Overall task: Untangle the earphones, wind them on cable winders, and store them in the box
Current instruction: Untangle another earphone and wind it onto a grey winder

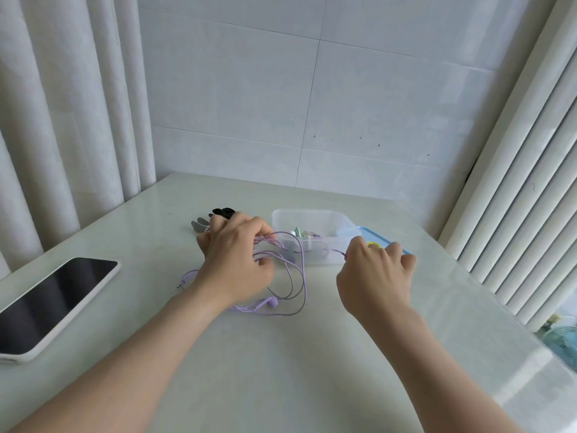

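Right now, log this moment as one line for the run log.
phase: untangling | left hand: grips purple earphone cable loops | right hand: pinches one strand | clear plastic box: open, behind hands

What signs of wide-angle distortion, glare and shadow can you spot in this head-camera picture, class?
Head view: curtain and ribbed panel splay outward; phone screen mirrors pale light; table shines at right; faint shadows under left hand and right hand holding the purple earphones.
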The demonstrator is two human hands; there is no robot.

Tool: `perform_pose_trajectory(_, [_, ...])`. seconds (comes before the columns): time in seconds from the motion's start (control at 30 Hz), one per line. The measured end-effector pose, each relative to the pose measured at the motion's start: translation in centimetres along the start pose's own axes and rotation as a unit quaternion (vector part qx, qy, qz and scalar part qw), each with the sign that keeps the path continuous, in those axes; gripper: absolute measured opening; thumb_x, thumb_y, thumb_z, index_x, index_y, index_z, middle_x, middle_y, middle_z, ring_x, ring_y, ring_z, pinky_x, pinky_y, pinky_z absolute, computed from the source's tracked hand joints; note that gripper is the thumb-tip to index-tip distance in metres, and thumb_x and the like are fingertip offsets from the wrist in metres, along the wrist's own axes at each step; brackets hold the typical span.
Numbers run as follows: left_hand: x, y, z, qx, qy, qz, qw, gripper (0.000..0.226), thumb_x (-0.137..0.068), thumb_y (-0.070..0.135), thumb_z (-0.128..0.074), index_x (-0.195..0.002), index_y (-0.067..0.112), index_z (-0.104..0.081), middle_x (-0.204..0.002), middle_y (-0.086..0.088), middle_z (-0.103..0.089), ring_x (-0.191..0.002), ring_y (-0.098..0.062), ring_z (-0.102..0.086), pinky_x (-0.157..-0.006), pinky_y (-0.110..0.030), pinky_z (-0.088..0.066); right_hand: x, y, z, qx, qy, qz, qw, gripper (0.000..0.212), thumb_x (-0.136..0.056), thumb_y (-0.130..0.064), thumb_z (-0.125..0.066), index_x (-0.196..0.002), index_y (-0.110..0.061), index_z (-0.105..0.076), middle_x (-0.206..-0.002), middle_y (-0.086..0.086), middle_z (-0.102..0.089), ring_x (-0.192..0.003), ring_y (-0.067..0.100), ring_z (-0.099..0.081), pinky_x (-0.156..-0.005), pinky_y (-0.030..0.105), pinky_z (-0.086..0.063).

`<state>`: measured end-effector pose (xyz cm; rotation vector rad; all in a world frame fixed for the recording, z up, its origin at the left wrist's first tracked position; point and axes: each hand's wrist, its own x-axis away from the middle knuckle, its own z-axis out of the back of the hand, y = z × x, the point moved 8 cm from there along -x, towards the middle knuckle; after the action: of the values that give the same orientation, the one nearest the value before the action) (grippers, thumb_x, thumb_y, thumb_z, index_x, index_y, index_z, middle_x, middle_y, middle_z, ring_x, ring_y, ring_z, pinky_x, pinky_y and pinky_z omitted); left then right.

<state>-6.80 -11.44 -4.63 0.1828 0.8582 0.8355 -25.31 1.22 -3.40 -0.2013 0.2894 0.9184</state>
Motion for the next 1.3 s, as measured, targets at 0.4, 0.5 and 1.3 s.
perform_pose_trajectory(0.4, [0.3,0.4,-0.4,-0.011,-0.051,-0.007,0.999,0.049,-0.062,0.053,-0.061,-0.106,0.042,-0.045,-0.106,0.014,-0.040,-0.104,-0.019,-0.032,-0.080,-0.036,-0.027,0.9,-3.8,-0.3,-0.371,-0.118,0.134,0.911,0.039,-0.076,-0.031,-0.082,-0.111,-0.033,-0.063,-0.069,-0.009,-0.074,-0.063,0.001,-0.063,-0.051,0.021,-0.053])
perform_pose_trajectory(0.5, [0.6,0.9,-0.5,0.020,-0.083,-0.027,0.996,0.057,-0.064,0.043,-0.062,-0.116,0.041,-0.040,-0.113,0.011,-0.037,-0.107,-0.018,-0.030,-0.081,-0.035,-0.024,1.4,-4.3,-0.3,-0.422,-0.175,0.140,0.878,0.042,-0.081,-0.032,-0.086,-0.115,-0.035,-0.062,-0.062,-0.004,-0.070,-0.050,0.008,-0.054,-0.050,0.022,-0.045])
perform_pose_trajectory(1.3, [-0.1,2.5,1.7,0.163,0.006,-0.072,0.984,0.007,-0.081,0.034,-0.074,-0.084,0.037,-0.079,-0.100,0.018,-0.068,-0.107,-0.010,-0.056,-0.093,-0.007,-0.034,0.1,-3.9,-0.6,-0.556,-0.109,0.120,0.815,0.010,-0.104,-0.025,-0.065,-0.102,-0.017,-0.070,-0.070,0.010,-0.070,-0.060,0.028,-0.066,-0.065,0.053,-0.061])
